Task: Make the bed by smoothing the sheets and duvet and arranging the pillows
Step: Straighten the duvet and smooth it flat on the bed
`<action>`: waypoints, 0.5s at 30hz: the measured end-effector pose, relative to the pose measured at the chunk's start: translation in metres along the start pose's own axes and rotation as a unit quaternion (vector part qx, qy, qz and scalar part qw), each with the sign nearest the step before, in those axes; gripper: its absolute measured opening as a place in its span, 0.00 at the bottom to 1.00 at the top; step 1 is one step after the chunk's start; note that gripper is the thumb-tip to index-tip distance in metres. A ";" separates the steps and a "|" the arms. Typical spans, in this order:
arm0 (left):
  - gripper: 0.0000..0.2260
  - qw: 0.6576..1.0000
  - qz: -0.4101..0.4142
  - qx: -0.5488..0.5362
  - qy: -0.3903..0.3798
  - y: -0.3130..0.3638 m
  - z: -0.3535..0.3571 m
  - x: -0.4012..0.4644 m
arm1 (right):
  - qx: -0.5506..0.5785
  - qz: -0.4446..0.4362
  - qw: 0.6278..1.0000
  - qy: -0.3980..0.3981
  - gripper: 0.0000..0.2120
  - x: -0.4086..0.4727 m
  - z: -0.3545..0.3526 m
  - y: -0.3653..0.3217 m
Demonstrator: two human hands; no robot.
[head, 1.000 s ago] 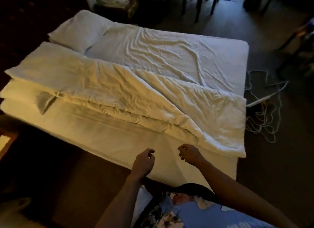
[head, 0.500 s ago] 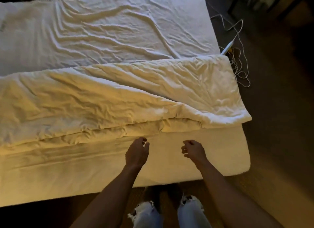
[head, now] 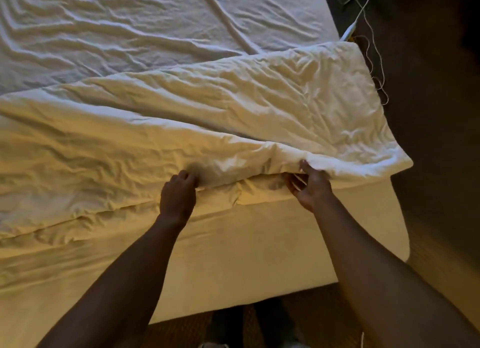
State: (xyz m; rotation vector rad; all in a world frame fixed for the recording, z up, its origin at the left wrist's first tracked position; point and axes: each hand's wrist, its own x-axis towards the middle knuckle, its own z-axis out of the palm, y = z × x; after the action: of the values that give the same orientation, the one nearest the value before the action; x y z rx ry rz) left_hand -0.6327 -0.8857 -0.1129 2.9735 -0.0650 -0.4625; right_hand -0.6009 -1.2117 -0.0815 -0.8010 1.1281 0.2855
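A thick white duvet (head: 233, 119) lies folded along the near half of the bed, its cover soft and heavily creased, puffed up into rounded ridges where the filling bunches. Its right corner (head: 384, 155) sticks out flat past the mattress edge and hangs in the air over the floor. Beyond the duvet the white fitted sheet (head: 145, 28) is bare and rumpled, crossed by long shallow wrinkles that run slantwise toward the far side.

The left hand (head: 178, 195) sits knuckles-up at the duvet's near folded edge, fingers curled down into the cloth and pinching a bunch of it. The right hand (head: 310, 189) is turned palm-up just to the right, fingers hooked under the upper layer and thumb on top, gripping that edge and raising it slightly (a dark gap shows beneath the lifted fold). The two hands are near each other but apart, both bare forearms reaching in from the bottom of the view.

Below the hands the mattress side (head: 259, 244) drops smooth and pale, tinted yellow by warm light, with a rounded corner on the right. On the dark floor (head: 436, 114) past the bed's right side lies a tangle of thin white cable (head: 374, 62), loosely looped, close to the duvet's far right corner.
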 end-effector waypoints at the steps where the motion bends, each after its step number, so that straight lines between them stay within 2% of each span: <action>1: 0.12 1.000 0.004 -0.014 0.001 -0.003 0.000 -0.003 | 0.001 -0.012 1.000 -0.013 0.14 -0.005 -0.001 -0.002; 4: 0.21 1.000 0.012 -0.009 -0.002 -0.006 0.003 -0.016 | -0.008 -0.017 0.999 -0.041 0.17 -0.015 -0.014 0.003; 7: 0.28 1.000 -0.023 0.002 0.005 -0.006 0.009 -0.015 | -0.037 0.000 0.999 -0.018 0.18 -0.011 -0.024 0.014; 9: 0.26 0.999 -0.028 0.002 0.043 -0.006 0.013 -0.005 | -0.065 0.002 0.998 -0.011 0.17 -0.003 -0.024 0.015; 12: 0.15 0.997 0.003 -0.001 0.071 -0.011 0.013 0.007 | -0.125 0.010 0.992 -0.031 0.15 0.004 -0.016 0.010; 15: 0.14 0.994 -0.018 -0.096 0.054 -0.023 0.000 0.009 | -0.073 -0.021 0.996 -0.053 0.06 0.001 -0.013 -0.007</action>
State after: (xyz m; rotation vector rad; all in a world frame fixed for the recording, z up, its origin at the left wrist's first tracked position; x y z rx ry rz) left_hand -0.6232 -0.8637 -0.1189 2.8082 0.0407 -0.2939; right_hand -0.6054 -1.2252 -0.0821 -0.9267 0.9972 0.3755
